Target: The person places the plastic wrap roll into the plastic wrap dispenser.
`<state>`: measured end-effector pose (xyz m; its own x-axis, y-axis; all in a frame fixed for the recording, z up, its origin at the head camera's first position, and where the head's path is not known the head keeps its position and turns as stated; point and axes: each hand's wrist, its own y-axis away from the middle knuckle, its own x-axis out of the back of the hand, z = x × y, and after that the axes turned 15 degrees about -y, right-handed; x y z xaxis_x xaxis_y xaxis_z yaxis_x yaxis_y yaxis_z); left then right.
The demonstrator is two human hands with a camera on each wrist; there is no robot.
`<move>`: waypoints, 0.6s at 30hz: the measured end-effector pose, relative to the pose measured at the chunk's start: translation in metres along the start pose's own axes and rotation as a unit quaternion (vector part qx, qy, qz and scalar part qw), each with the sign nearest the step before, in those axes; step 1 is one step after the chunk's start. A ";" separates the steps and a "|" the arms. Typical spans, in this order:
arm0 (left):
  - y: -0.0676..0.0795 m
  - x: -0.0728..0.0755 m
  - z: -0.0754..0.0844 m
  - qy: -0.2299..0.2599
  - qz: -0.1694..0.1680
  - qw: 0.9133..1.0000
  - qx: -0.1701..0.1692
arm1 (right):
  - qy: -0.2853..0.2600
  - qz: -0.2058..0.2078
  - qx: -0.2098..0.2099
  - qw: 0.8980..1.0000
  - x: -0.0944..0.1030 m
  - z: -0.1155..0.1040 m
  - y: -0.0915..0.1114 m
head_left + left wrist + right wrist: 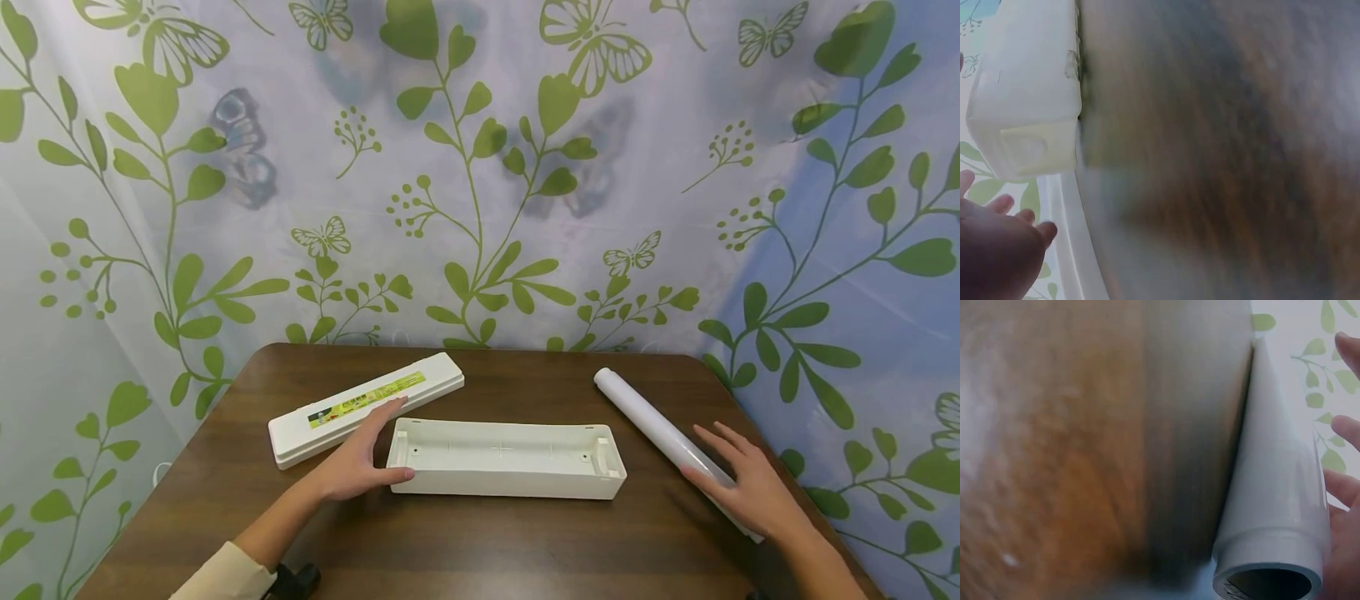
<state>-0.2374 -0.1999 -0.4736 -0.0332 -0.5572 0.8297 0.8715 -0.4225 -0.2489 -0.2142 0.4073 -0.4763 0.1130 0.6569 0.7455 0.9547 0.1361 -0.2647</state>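
Basically, brown table; hollow white box mid-table, labelled white lid behind-left, glossy white roll near right edge, wood between box and roll. Left grip spread beside box, right grip spread by roll, neither holding anything.

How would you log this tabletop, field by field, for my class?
Box: white, open-topped, mid-table
Lid-like piece: white, labelled, left of and behind the box
Roll: white, hollow-ended, slanting, right of the box
Left grip: thumb and fingers parted at the box's left end; contact unclear
Right grip: fingers spread at the roll; contact unclear
Table: dark brown
Backdrop: pale, green leaves and butterflies
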 end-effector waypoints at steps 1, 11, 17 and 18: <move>0.000 0.000 0.001 0.008 -0.004 1.000 0.001 | 0.000 -0.006 -0.003 1.000 0.001 0.000 0.000; -0.004 -0.002 -0.005 0.147 -0.059 0.987 -0.001 | -0.012 -0.026 0.002 1.000 0.006 0.005 -0.001; -0.008 -0.002 -0.013 0.205 -0.099 0.974 0.000 | -0.038 -0.047 -0.017 0.998 0.010 0.009 -0.003; -0.009 -0.002 -0.014 0.209 -0.104 0.972 0.002 | -0.044 -0.054 -0.022 0.997 0.011 0.009 -0.003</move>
<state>-0.2518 -0.2048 -0.4801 -0.4045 -0.7026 0.5854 0.8262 -0.5552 -0.0955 -0.2184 0.4207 -0.4732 -0.0132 0.7038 0.7103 0.9715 0.1772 -0.1575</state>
